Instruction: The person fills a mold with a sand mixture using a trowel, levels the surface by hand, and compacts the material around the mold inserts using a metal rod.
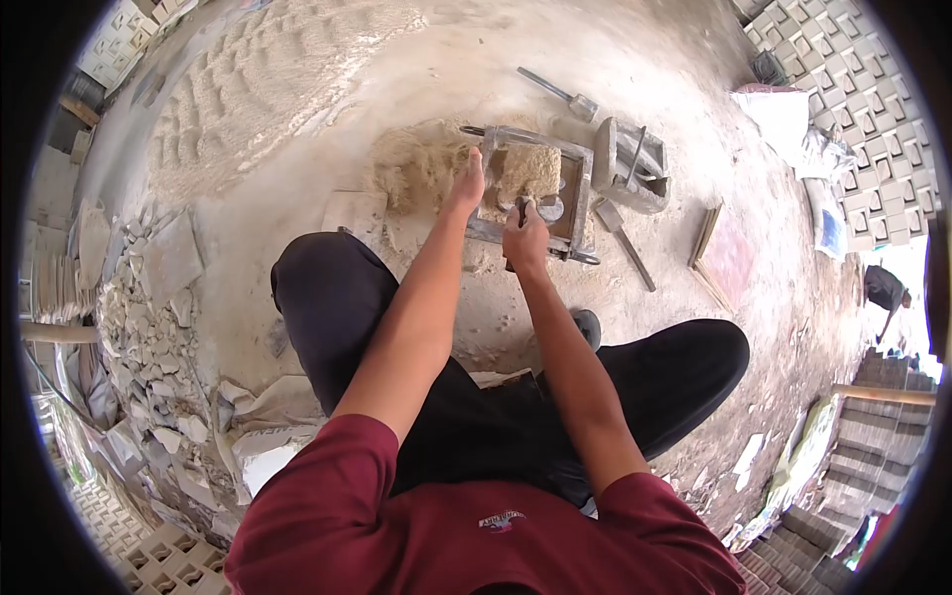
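A rectangular metal frame mould (585, 188) lies on the floor in front of me, with a handle at its back left and another at its front right. Inside it sits a block of sandy material (533, 169), with round grey shapes by its front edge. My left hand (468, 183) is at the mould's left side, fingers together and pointing away; whether it grips the rim is not clear. My right hand (526, 236) is closed on a dark tool handle at the mould's front edge, close to the sandy block. The tool's far end is hard to make out.
Loose sand (412, 169) lies left of the mould. To the right are a grey box (650, 193) with tools, a trowel (625, 243), a second tool (570, 96) and a square board (727, 258). Rubble (159, 367) lies left. A person (883, 290) bends down far right.
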Tool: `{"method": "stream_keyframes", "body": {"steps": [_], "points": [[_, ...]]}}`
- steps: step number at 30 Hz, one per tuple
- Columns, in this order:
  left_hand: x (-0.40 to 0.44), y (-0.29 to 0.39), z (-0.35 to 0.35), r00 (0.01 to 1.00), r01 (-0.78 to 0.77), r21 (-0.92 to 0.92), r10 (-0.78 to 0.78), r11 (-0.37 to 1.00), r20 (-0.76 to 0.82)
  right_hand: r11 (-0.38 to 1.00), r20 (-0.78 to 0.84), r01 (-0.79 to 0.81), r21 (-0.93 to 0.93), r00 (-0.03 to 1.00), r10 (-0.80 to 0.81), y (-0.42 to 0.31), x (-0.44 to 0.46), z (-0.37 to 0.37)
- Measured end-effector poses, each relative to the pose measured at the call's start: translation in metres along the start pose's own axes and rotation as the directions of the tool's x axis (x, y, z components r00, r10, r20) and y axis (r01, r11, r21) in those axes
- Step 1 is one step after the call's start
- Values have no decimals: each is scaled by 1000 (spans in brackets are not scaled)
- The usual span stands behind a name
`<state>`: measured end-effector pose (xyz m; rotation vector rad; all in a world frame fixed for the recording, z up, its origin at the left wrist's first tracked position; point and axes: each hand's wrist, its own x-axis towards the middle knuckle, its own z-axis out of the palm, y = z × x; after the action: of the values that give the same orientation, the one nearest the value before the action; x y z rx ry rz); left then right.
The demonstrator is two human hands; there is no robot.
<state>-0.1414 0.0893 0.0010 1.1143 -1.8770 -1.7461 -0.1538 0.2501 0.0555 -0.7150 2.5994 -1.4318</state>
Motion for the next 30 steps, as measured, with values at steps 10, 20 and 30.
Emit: {"method": "stream_keyframes", "body": {"steps": [10,20,30], "points": [[3,0,21,986,-159,116,163,980,-28,999,64,-16,-33,998,18,-9,10,-16],[-35,6,32,933,-361,578,275,732,234,998,28,18,-66,999,-16,19,-3,-51],[-52,3,56,897,-441,752,249,489,364,986,-17,-9,-167,1000,6,38,7,-71]]}}
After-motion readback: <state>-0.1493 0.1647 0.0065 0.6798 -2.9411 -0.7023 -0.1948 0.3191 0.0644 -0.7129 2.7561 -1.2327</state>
